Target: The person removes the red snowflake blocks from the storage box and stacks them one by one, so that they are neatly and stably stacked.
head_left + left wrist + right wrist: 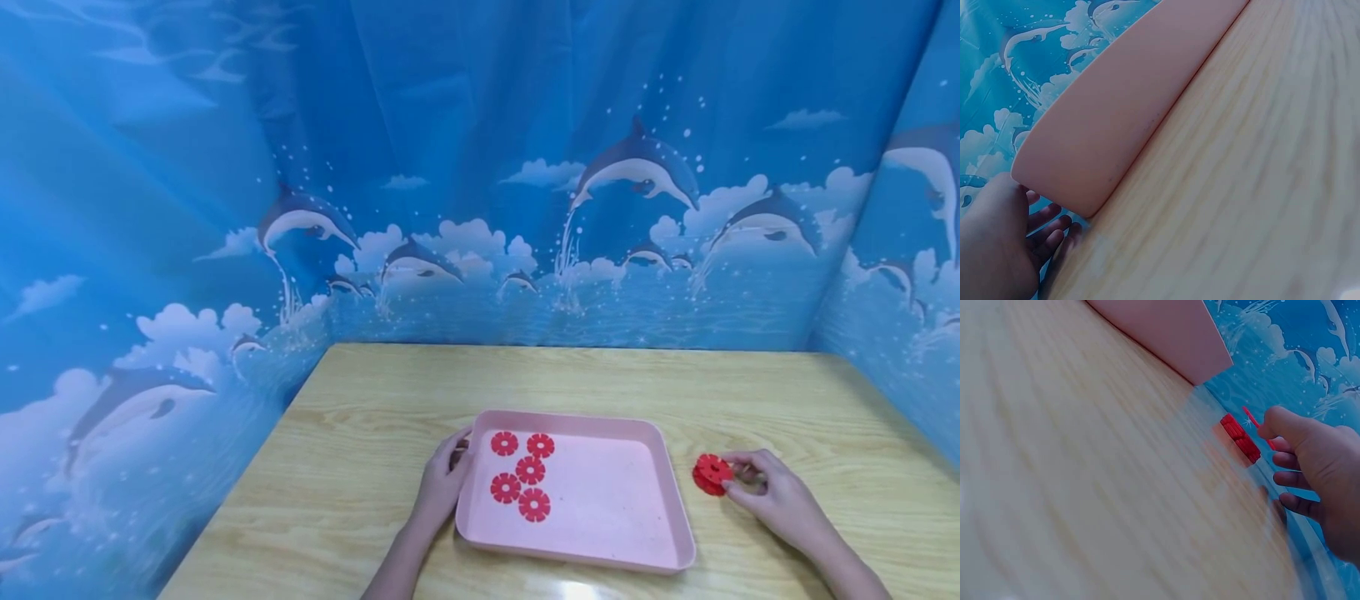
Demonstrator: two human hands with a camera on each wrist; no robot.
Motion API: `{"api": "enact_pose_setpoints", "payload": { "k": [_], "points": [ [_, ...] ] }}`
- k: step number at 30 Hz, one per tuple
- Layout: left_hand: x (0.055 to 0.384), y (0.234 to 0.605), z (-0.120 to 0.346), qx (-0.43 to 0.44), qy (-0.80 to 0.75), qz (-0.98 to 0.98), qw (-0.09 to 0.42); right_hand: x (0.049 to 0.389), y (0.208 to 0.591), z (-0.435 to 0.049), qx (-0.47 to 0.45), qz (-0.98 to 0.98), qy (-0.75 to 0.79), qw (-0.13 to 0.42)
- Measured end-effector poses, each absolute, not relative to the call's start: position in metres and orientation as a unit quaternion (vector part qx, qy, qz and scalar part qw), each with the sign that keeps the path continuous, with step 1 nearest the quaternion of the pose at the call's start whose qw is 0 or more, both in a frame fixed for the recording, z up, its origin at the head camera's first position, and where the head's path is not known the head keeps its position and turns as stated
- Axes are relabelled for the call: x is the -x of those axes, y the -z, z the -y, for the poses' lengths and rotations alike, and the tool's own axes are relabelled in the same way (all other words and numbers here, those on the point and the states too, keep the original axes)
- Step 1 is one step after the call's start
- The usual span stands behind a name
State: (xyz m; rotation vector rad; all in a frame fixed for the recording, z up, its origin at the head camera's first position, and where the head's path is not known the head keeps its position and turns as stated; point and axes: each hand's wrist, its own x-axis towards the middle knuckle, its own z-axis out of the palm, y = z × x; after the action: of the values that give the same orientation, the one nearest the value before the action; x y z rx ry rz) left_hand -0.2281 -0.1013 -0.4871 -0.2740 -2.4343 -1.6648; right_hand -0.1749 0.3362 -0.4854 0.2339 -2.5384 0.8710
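Note:
At the left wall of the pink tray point(600, 500), my left hand point(444, 475) holds the rim; in the left wrist view its fingers point(1050, 240) curl beside the tray's outer corner. Several flat red notched discs point(530, 470) with centre holes, like snowflake building pieces, lie in the tray's left part. To the right of the tray, my right hand point(776, 496) pinches one red notched disc point(715, 468) between thumb and fingertips. In the right wrist view this disc is lifted and tilted just above a small stack of red discs point(1240, 439) on the table.
The wood-grain table point(390, 383) reaches back to a blue curtain point(465, 167) printed with dolphins and clouds. The same curtain runs along the left and right sides. The tray's low walls stand between the two hands.

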Motion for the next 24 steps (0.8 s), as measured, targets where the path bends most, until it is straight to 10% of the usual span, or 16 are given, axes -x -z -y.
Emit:
{"api": "enact_pose_setpoints", "payload": {
  "k": [24],
  "points": [
    [0.2291, 0.4875, 0.1025, 0.099, 0.552, 0.822, 0.095, 0.1735, 0.4871, -0.3359, -0.097, 0.923, -0.313, 0.200]
  ]
}}
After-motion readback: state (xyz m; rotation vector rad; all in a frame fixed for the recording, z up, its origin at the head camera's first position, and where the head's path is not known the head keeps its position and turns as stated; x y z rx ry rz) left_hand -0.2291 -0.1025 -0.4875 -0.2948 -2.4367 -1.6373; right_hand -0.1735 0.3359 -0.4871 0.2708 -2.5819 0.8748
